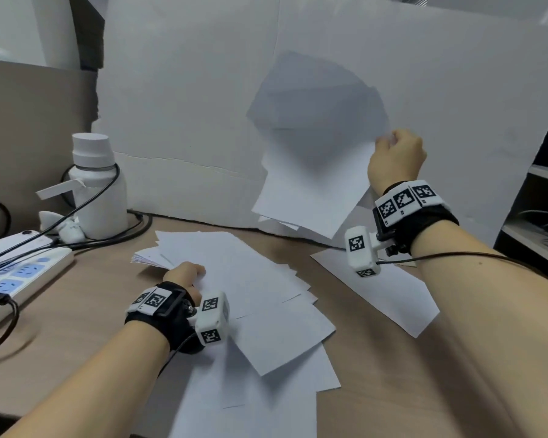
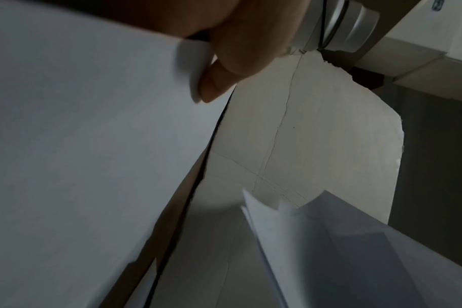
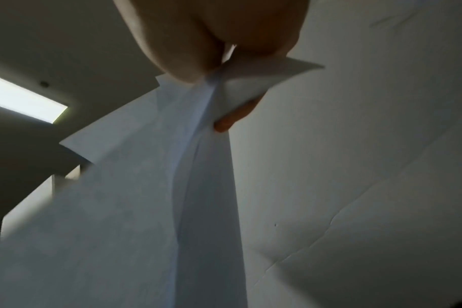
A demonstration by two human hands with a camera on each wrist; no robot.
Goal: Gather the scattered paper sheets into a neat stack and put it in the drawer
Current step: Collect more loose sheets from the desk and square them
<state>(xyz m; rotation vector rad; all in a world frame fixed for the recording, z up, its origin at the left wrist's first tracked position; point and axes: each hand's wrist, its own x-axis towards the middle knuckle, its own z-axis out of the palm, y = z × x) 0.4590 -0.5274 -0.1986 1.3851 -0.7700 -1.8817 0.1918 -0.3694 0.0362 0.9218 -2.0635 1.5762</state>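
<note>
Clearly the right hand (image 1: pixel 396 159) pinches a few lifted sheets (image 1: pixel 314 191) by one corner so they hang free, while the left hand (image 1: pixel 184 276), fingers curled, pins the scattered sheets (image 1: pixel 260 298) beneath it; no drawer shows.

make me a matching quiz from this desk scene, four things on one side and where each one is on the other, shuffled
Things:
1. right hand
2. left hand
3. bottle
4. power strip

Places:
A. at the desk's left edge, cables plugged in
B. on the sheets lying on the desk
C. raised, pinching a few hanging sheets
D. upright at the back left, by the white board

Pairs: 1-C, 2-B, 3-D, 4-A
</note>
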